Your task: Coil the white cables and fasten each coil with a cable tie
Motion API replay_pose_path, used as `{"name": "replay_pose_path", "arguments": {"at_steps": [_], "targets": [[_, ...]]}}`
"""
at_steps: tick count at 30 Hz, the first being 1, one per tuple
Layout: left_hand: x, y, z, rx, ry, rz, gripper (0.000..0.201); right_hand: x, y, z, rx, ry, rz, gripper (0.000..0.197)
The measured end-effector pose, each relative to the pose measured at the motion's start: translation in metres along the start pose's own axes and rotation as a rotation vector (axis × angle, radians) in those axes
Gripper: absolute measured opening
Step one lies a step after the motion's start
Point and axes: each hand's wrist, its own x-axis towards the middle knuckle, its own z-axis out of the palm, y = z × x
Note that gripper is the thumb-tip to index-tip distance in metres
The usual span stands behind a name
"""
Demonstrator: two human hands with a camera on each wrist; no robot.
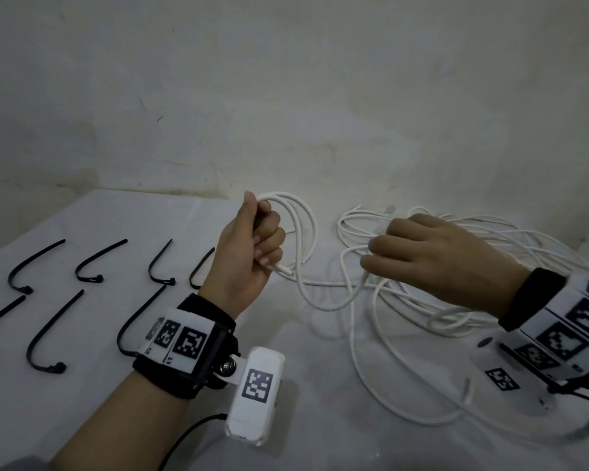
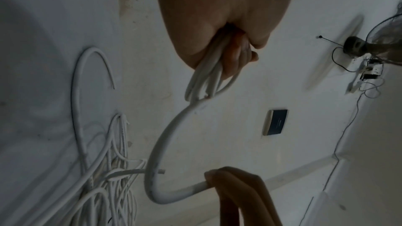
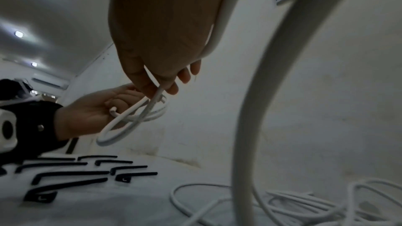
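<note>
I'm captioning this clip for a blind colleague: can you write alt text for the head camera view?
The left hand grips a small coil of white cable above a white table, while the right hand pinches the strand leading to a loose cable pile. Black cable ties lie in rows to the left.

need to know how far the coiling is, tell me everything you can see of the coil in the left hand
The coil is a few loose loops of smooth, round white cable, plastic-looking, held upright above the table. The left hand grips the loops in its fist; a cut end pokes out below the fingers. One strand runs on to the right hand, which pinches it. No cable tie is on it yet.
</note>
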Motion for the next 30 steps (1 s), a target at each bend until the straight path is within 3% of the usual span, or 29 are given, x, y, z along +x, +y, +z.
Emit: {"name": "replay_pose_path", "arguments": {"at_steps": [3, 7, 12, 15, 17, 18, 20, 24, 30], "targets": [[-0.002, 0.0, 0.003, 0.012, -0.037, -0.008, 0.034, 0.01, -0.002, -0.002, 0.029, 0.059, 0.028, 0.025], [-0.006, 0.0, 0.007, 0.093, -0.08, 0.007, 0.028, 0.012, -0.001, -0.001, 0.006, 0.021, 0.06, 0.03], [-0.005, 0.005, 0.007, 0.136, -0.109, 0.033, 0.039, -0.006, 0.005, 0.011, 0.047, -0.262, 0.301, 0.043], [-0.006, 0.007, 0.008, 0.143, -0.117, 0.05, 0.04, -0.012, -0.001, 0.021, 0.391, -0.534, 0.537, 0.038], [-0.006, 0.007, 0.008, 0.137, -0.115, 0.06, 0.039, -0.009, -0.009, 0.024, 0.718, -0.573, 0.643, 0.025], [-0.006, 0.008, 0.008, 0.129, -0.115, 0.062, 0.039, -0.007, -0.012, 0.022, 0.849, -0.592, 0.681, 0.038], [-0.006, 0.009, 0.008, 0.112, -0.112, 0.06, 0.039, -0.002, -0.015, 0.023, 1.082, -0.575, 0.724, 0.051], [-0.005, 0.009, 0.006, 0.076, -0.116, 0.048, 0.04, 0.005, -0.012, 0.025, 1.422, -0.419, 0.699, 0.042], [-0.003, 0.011, 0.003, 0.022, -0.083, 0.031, 0.038, 0.008, -0.004, 0.025, 1.804, -0.214, 0.765, 0.061]]}}
